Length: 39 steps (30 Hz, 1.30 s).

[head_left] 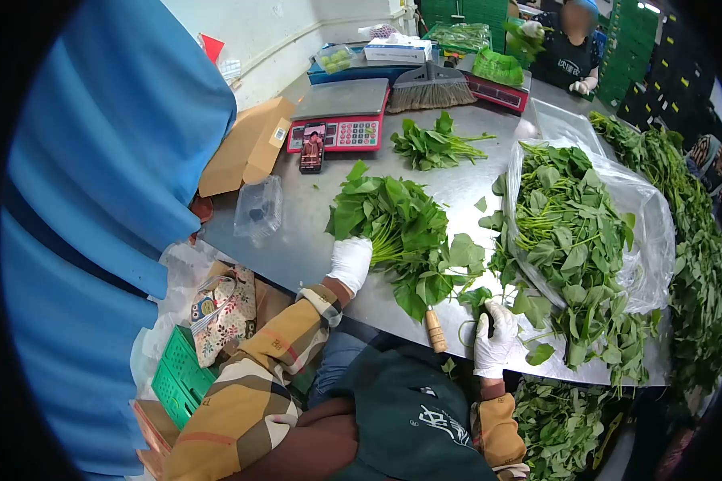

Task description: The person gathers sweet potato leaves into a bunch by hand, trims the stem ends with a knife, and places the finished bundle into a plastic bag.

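Observation:
My left hand (351, 264), in a white glove, is closed around the stems of a bunch of leafy greens (393, 212) on the metal table (289, 232). My right hand (496, 337), also gloved in white, is near the table's front edge, its fingers bent at some leaves and a thin stem (475, 299). Whether the fingertips grip the stem is hard to tell. Between the hands lies a tool with a wooden handle (436, 330), its other end hidden under leaves. To the right, a large pile of greens (573, 216) sits on clear plastic.
A smaller bunch (433, 146) lies farther back. Behind are a red scale (337, 120) with a phone (312, 148), a brush (431, 90) and a second scale (497, 92). A clear box (258, 208) is at left. A co-worker (565, 48) holds greens at the back right.

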Each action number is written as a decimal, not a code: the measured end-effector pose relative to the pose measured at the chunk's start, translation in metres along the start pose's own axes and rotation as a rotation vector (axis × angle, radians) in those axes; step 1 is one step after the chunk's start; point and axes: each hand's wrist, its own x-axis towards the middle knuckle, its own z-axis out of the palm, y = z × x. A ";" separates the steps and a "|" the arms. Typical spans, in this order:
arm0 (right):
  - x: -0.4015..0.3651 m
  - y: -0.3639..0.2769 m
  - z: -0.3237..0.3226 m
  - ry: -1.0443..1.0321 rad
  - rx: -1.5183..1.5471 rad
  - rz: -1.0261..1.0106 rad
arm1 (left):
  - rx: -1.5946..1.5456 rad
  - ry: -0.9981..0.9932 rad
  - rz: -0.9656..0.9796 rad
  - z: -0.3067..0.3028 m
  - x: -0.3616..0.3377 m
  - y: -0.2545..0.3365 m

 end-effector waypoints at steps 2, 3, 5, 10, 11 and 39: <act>0.000 -0.001 0.000 0.004 -0.005 -0.003 | -0.039 0.001 -0.006 0.004 -0.002 -0.002; -0.001 -0.001 0.000 0.001 -0.006 -0.006 | -0.055 0.022 -0.002 0.006 -0.004 -0.003; 0.000 -0.001 0.000 0.003 -0.007 -0.016 | -0.086 0.072 0.005 0.005 -0.005 -0.004; 0.000 0.000 0.000 -0.005 -0.005 -0.021 | -0.113 0.068 -0.041 -0.001 -0.009 -0.003; 0.000 0.000 0.000 -0.006 -0.009 -0.023 | -0.125 0.071 -0.050 -0.002 -0.010 -0.003; 0.005 -0.006 0.001 -0.052 -0.059 -0.024 | -3.209 -0.275 -0.279 -0.058 -0.034 -0.005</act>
